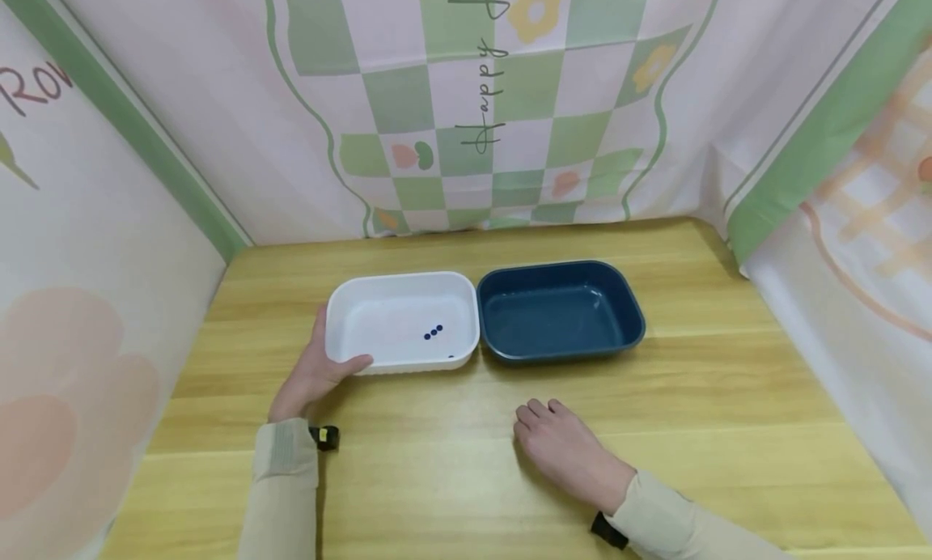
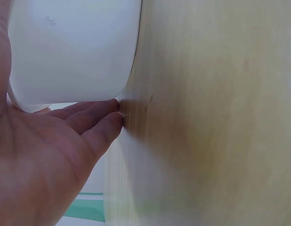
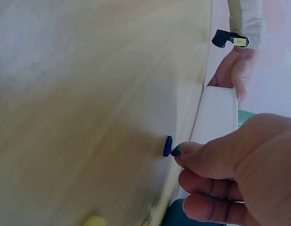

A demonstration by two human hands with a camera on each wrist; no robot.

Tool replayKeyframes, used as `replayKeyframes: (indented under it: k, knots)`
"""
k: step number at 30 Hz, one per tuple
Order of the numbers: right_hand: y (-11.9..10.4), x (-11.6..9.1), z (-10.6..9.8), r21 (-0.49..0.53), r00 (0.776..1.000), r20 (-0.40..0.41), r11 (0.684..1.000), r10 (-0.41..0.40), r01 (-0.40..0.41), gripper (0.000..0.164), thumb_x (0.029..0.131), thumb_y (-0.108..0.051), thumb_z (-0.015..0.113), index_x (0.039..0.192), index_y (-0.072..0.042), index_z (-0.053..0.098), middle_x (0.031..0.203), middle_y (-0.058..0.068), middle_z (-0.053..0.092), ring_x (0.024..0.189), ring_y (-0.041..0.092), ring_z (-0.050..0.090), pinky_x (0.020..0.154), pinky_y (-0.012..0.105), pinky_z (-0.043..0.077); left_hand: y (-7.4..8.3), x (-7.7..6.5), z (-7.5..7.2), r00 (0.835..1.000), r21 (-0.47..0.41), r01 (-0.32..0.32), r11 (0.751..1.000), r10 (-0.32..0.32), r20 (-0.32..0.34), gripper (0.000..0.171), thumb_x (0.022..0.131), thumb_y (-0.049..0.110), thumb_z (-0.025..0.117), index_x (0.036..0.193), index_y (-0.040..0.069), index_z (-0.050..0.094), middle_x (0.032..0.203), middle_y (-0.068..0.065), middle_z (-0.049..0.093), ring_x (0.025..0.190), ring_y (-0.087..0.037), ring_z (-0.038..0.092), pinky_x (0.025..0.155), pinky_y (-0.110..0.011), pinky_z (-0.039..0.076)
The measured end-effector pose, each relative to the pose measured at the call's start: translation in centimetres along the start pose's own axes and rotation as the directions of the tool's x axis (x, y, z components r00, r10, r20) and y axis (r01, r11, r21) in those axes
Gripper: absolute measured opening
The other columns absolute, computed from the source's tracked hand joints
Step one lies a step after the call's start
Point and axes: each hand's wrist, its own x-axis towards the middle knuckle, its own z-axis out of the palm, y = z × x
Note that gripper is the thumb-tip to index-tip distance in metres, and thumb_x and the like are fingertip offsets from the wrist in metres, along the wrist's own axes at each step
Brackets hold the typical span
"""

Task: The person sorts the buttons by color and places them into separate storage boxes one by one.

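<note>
Running sideways up the back curtain (image 1: 524, 99): "Happy", plus one more letter cut off at the top edge. Left curtain (image 1: 95, 244) has letters like "Row", last one partly lost at a fold. Left wristband (image 1: 326, 438) carries a yellow label (image 3: 239, 42), print too small to read.

Left hand (image 1: 317, 371) grips the near left corner of the white bin (image 1: 403, 368), thumb over the near rim, fingers fairly straight along the left end wall. Right hand (image 1: 566, 455) is over the table (image 1: 422, 479), nearer the person than both bins, fingers curled in; right wrist view has its thumb at a small blue piece (image 3: 176, 151), apparently pinched, opposing fingertip hidden. Blue disc (image 3: 168, 146) just beside that piece, seemingly on the table. Something yellow (image 3: 95, 221) is cut off at the bottom edge of the same view, can't tell what.

Counts: two bins, white on the left, dark teal bin (image 1: 561, 356) on the right, side by side with rims about touching. Four dark blue dots (image 1: 434, 332) inside the white bin: three in a diagonal line, one partly hidden by the near wall. Two blue pieces by the right hand. One yellow item. Two wristbands, one per arm.
</note>
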Motion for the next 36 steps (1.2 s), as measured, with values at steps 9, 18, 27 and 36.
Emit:
replayKeyframes:
  k: [9, 18, 27, 36]
  knots:
    - [0.1, -0.1, 0.4, 0.038, 1.0, -0.004, 0.999, 0.009, -0.009, 0.005, 0.08, -0.006, 0.069, 0.082, -0.009, 0.066, 0.083, 0.002, 0.058, 0.075, 0.018, 0.05, 0.058, 0.03, 0.04, -0.2, -0.2, -0.1, 1.0, 0.023, 0.018, 1.0, -0.018, 0.014, 0.126, 0.078, 0.039, 0.081, 0.154, 0.022, -0.019, 0.16, -0.022, 0.004, 0.141, -0.043, 0.019, 0.112, -0.059, 0.017]
    - [0.7, 0.2, -0.4, 0.493, 0.985, 0.053, 0.854, 0.162, -0.167, 0.007, 0.09, -0.016, 0.068, 0.084, -0.018, 0.065, 0.08, -0.009, 0.054, 0.07, 0.007, 0.05, 0.058, 0.025, 0.044, 0.0, -0.2, -0.1, 1.0, 0.005, -0.008, 1.0, 0.008, 0.008, 0.124, 0.078, 0.036, 0.082, 0.155, 0.023, -0.013, 0.157, -0.023, 0.015, 0.136, -0.042, 0.028, 0.11, -0.06, 0.022]
    - [2.8, 1.7, -1.9, 0.883, 0.827, 0.463, -0.251, 0.32, -0.397, 0.035, 0.096, -0.03, 0.062, 0.1, 0.005, 0.065, 0.064, 0.001, 0.049, 0.058, 0.012, 0.046, 0.054, 0.023, 0.037, 1.3, -0.4, -0.2, 0.999, -0.028, -0.033, 0.999, 0.033, -0.003, 0.118, 0.079, 0.022, 0.082, 0.155, 0.016, -0.008, 0.155, -0.026, 0.019, 0.133, -0.044, 0.031, 0.11, -0.06, 0.023]
    - [3.5, 2.3, -2.2, 0.817, 0.789, 0.503, -0.493, 0.355, -0.299, 0.024, 0.097, -0.03, 0.061, 0.096, -0.006, 0.064, 0.061, -0.001, 0.037, 0.057, 0.014, 0.037, 0.054, 0.023, 0.029, 1.5, -0.5, -0.2, 1.0, -0.007, -0.007, 1.0, 0.007, 0.011, 0.122, 0.08, 0.029, 0.081, 0.155, 0.018, -0.014, 0.158, -0.025, 0.01, 0.137, -0.044, 0.026, 0.111, -0.06, 0.02]
